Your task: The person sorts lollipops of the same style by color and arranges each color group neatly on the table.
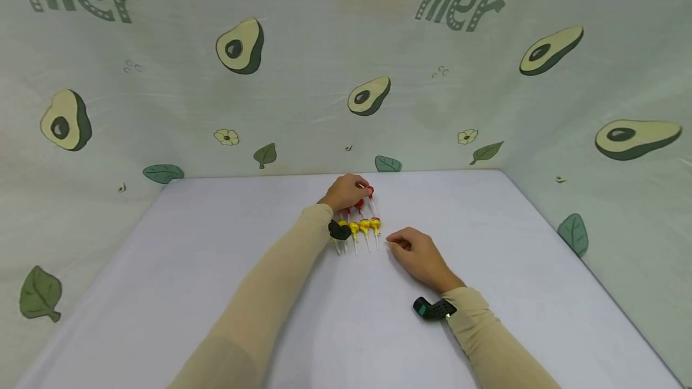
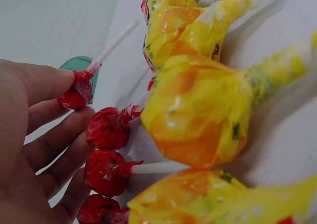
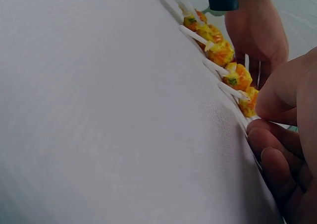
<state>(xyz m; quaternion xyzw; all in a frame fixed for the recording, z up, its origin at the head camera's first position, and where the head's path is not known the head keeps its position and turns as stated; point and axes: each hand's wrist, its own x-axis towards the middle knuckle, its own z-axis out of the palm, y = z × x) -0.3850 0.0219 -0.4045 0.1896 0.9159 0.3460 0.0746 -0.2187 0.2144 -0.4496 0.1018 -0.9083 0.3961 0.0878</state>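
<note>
My left hand [image 1: 344,192] pinches a red-wrapped lollipop [image 2: 77,94] by its head between thumb and finger, the white stick pointing away from the palm. Beside those fingers lie more red lollipops [image 2: 105,173] in a row, partly hidden by the hand in the head view. Nearer to me runs a row of several yellow-wrapped lollipops [image 1: 364,226], their sticks pointing toward me; the left wrist covers some of them. Just right of this row, my right hand [image 1: 418,255] rests on the table with loosely curled fingers and holds nothing.
The white table [image 1: 216,239] extends around both arms. At its far edge hangs a pale cloth [image 1: 303,119] printed with avocados and leaves. Each wrist carries a black camera, such as the right wrist camera [image 1: 432,308].
</note>
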